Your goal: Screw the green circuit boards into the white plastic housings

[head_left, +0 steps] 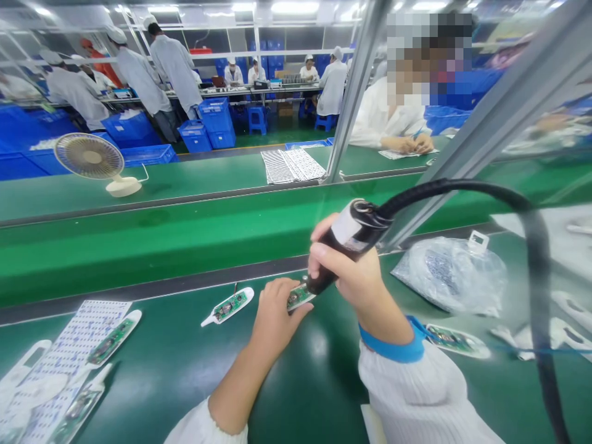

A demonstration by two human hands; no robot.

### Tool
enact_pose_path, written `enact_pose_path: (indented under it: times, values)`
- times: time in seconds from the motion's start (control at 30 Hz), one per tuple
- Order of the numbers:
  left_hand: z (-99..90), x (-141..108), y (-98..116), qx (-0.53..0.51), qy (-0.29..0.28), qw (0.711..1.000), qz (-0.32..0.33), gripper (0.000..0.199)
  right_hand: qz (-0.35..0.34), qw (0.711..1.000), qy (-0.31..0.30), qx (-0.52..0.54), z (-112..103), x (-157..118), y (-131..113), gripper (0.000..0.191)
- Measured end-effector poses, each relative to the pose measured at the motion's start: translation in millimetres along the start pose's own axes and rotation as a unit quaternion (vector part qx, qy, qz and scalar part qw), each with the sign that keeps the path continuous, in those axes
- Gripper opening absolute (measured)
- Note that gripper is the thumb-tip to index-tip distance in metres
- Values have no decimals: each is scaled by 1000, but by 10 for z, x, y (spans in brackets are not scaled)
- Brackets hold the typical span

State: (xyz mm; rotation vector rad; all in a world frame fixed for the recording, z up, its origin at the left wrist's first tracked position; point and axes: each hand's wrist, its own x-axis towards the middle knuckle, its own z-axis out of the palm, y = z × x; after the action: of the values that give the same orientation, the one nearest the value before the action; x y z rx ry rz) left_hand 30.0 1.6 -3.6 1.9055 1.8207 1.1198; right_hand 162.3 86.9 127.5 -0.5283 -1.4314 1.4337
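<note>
My right hand (361, 277) is wrapped around a black electric screwdriver (340, 251), tilted so its lower end meets the work. A thick black cord arcs from its top to the right. My left hand (275, 311) grips a white thermometer-shaped housing with a green circuit board (298, 298) against the bench, thumb on the near side, fingers over its left part. The screwdriver's tip is at the board's right end; the exact contact point is hidden. A similar open housing (231, 305) lies just left of my left hand. A blue wristband (393, 346) circles my right wrist.
Further housings with boards (115, 338) lie on a printed sheet (95, 333) at left. On the right are a clear bag of small metal parts (451, 274) and another housing (457, 341). A green conveyor (185, 237), a fan (90, 157) and a co-worker's hands (414, 143) are beyond.
</note>
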Motion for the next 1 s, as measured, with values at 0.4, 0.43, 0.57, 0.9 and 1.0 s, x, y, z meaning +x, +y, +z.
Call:
enact_pose_path:
  times: [0.4,0.43,0.57,0.9,1.0]
  values:
    - [32,-5,-22,49,-36,998,-3,17,14,999,34,-23,28,48,142,17]
    - [31,-5,-19,50,-36,998,-5,16,15,999,32,-24,24,53,151,17]
    - [34,-2,-16,45,-38,998,-3,14,10,999,16,-29,-2,69,195,15]
    - [56,7,-8,55,-41,998,1,11,29,999,-4,-27,-28,82,230,13]
    - [58,5,-7,58,-41,997,3,13,32,999,-10,-24,-28,88,225,12]
